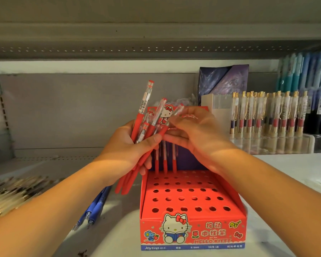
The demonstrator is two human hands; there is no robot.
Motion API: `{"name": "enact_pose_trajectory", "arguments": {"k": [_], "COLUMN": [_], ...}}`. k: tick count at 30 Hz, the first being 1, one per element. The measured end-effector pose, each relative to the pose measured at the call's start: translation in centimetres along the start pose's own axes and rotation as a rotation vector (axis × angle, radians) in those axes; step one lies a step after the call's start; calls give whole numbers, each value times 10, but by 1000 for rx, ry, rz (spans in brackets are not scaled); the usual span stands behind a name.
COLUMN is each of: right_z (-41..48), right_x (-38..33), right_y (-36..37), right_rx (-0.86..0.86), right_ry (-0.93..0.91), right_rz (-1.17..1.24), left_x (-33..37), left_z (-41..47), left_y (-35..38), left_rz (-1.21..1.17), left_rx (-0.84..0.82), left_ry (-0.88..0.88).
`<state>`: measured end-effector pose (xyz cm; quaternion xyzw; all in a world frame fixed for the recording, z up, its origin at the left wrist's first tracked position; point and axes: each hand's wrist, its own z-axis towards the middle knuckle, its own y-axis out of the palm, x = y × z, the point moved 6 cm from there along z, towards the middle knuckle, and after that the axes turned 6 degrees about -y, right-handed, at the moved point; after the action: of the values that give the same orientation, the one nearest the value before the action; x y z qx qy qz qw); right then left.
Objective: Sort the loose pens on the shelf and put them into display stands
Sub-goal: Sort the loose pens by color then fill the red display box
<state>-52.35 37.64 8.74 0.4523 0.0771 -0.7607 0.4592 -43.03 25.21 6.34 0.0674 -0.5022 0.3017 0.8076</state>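
Note:
My left hand (pixel 127 145) grips a bundle of several red pens (pixel 140 115), their clear tops fanned upward and their red ends hanging below my fist. My right hand (pixel 195 132) reaches across and pinches one pen of the bundle near its clear upper half. Directly beneath stands a red cartoon-cat display stand (pixel 191 227) with rows of round holes. Three red pens (pixel 165 162) stand upright in its back row, their tops hidden behind my hands.
Blue pens (pixel 95 206) lie loose on the shelf left of the stand. A heap of gold-trimmed pens (pixel 13 190) lies at far left. A clear stand of gold-clipped pens (pixel 267 115) and blue pens (pixel 304 75) fill the right; a dark box (pixel 223 80) stands behind.

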Motion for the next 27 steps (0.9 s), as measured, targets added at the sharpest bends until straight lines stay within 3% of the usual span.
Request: {"name": "enact_pose_trajectory", "arguments": {"k": [3,5,9,11,18,27], "right_z": [5,8,6,4,4,8], "right_x": [-10,-19,-31,-25,-10,-10], "right_y": [-8,-17,-18,-12,-20,-24], "right_rx": [100,136,21,-54,-103,-95], "right_ry": [-44,-124,-362,-370,-207,-189], "right_rz": [-32,-195,-1017,-1208,-1164,-1190], "left_x": [-1,-2,-4,-5,-7,-7], "left_z": [2,4,4,4,4,4], "left_y": [-3,-7,-8,-7,-8,-8], "left_rz": [-24,-21,-7,25,49,46], "left_rx": [50,85,94,85,80,68], "left_ry": [6,12,15,21,29,16]}}
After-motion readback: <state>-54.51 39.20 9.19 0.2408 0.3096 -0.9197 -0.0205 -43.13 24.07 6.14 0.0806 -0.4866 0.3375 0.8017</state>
